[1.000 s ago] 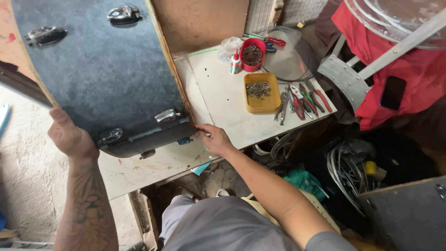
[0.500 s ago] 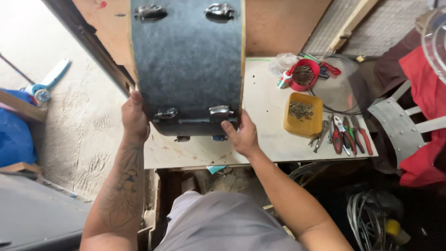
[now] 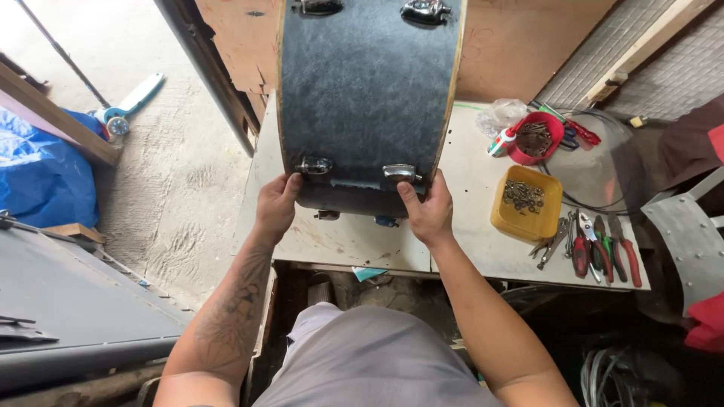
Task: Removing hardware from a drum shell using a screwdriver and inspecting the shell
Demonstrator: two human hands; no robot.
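Note:
A big dark grey drum shell (image 3: 367, 90) with chrome lugs stands on its curved side on the white worktable (image 3: 332, 237). My left hand (image 3: 276, 205) grips its lower left edge beside one lug. My right hand (image 3: 427, 209) grips the lower right edge, thumb resting by another lug. The shell's top runs out of the frame.
A yellow tub of screws (image 3: 526, 202) and a red bowl of hardware (image 3: 535, 139) sit to the right on the table. Pliers and cutters (image 3: 596, 249) lie near its right front corner. A blue tarp (image 3: 38, 173) and a dark panel (image 3: 68, 309) are on the left.
The drum shell has swung from tilted left to upright in front of me. My right hand moved from the tabletop onto its lower right edge; my left hand stayed on its lower left.

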